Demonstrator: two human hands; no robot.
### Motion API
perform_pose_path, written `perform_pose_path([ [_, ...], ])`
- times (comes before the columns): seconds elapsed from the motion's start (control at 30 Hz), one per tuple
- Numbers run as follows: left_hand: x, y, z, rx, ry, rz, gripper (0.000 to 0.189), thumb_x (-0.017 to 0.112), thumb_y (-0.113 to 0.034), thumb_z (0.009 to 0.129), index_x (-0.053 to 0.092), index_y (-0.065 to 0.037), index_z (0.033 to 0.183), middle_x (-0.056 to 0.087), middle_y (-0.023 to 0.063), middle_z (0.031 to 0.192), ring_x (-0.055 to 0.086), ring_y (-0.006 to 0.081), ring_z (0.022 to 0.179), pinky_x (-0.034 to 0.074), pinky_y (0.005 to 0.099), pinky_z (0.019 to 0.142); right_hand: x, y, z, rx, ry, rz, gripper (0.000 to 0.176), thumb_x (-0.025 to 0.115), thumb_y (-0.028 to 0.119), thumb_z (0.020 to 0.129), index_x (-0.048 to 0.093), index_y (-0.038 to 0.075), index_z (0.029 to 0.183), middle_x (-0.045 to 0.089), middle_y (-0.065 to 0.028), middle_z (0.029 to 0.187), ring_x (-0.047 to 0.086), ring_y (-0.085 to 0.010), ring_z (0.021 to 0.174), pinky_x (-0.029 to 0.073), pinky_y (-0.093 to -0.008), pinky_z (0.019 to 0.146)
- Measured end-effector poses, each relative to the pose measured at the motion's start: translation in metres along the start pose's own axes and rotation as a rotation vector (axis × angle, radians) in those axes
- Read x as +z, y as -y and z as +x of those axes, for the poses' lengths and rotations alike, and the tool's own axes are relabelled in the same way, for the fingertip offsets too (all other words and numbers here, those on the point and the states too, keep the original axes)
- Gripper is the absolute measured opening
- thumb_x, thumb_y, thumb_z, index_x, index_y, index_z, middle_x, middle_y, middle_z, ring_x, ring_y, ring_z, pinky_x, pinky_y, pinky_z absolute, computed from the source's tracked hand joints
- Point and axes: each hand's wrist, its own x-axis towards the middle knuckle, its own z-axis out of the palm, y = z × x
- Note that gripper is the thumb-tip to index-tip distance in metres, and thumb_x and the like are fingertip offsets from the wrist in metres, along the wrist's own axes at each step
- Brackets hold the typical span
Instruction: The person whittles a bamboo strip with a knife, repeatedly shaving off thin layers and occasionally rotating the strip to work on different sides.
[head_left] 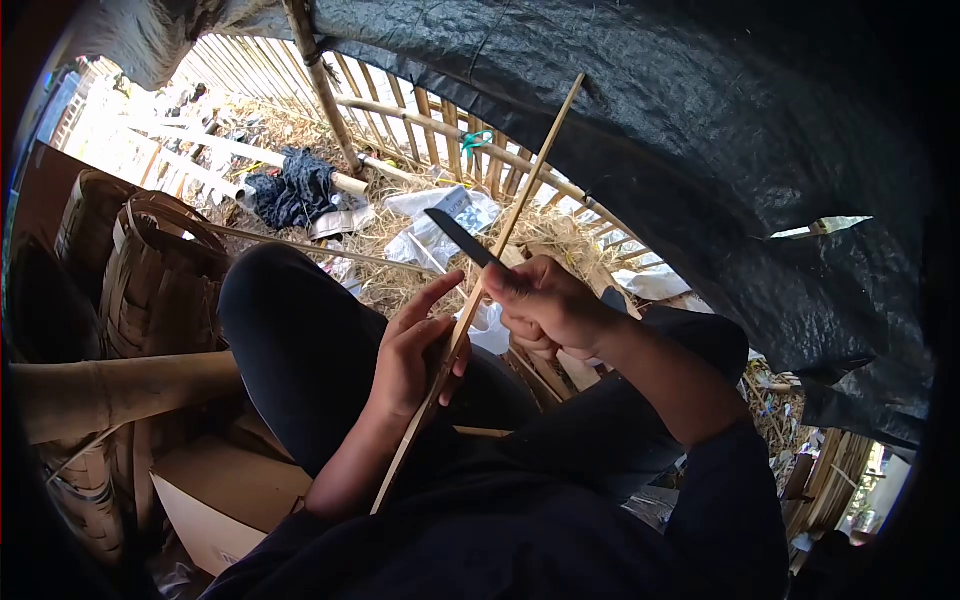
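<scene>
A long, thin bamboo strip slants across the view, from my lap up toward the black tarp. My left hand is closed around its lower part, with the index finger stretched along it. Higher up, my right hand grips a knife, its handle hidden in the fist. The dark knife blade points up and to the left and crosses the strip just above my left fingertips. My right thumb lies at the base of the blade, close against the strip.
Woven bamboo baskets stand at the left, beside a thick bamboo pole and a cardboard box. Black tarp hangs overhead at the right. Beyond my knees are straw, plastic litter, a dark cloth and a bamboo fence.
</scene>
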Motion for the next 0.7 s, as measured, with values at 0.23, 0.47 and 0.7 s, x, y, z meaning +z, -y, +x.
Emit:
perform_pose_path([
  [0.23,0.006,-0.001,0.001,0.016,-0.064,-0.003,0.056,0.041,-0.017,0.089,0.034,0.003,0.141,0.047,0.0112,0.057,0.035,0.0148,0.035,0.029,0.023,0.031,-0.024,0.018,-0.006,-0.162,-0.155,0.005,0.056,0.055,0.052,0.093,0.034,0.016,0.056,0.031,0.0067,0.045,0.027,-0.003,0.034,0.021,-0.0237,0.034],
  [0.47,-0.003,0.0,0.003,0.019,-0.02,-0.039,0.056,0.041,-0.015,0.088,0.035,0.0,0.142,0.053,0.0105,0.06,0.047,0.0148,0.041,0.034,0.0239,0.032,-0.059,0.016,0.008,-0.411,-0.483,-0.613,0.025,0.067,0.03,0.092,0.058,0.008,0.083,0.043,0.0059,0.059,0.037,-0.0031,0.054,0.03,-0.0219,0.048],
  [0.7,0.002,0.001,0.004,0.042,-0.018,-0.02,0.056,0.043,-0.024,0.094,0.035,0.003,0.142,0.046,0.0054,0.057,0.042,0.0125,0.039,0.033,0.0222,0.032,-0.05,0.007,0.008,-0.606,-0.453,-0.92,0.032,0.05,0.023,0.1,0.055,-0.002,0.081,0.055,-0.0152,0.065,0.053,-0.0257,0.057,0.041,-0.0368,0.058],
])
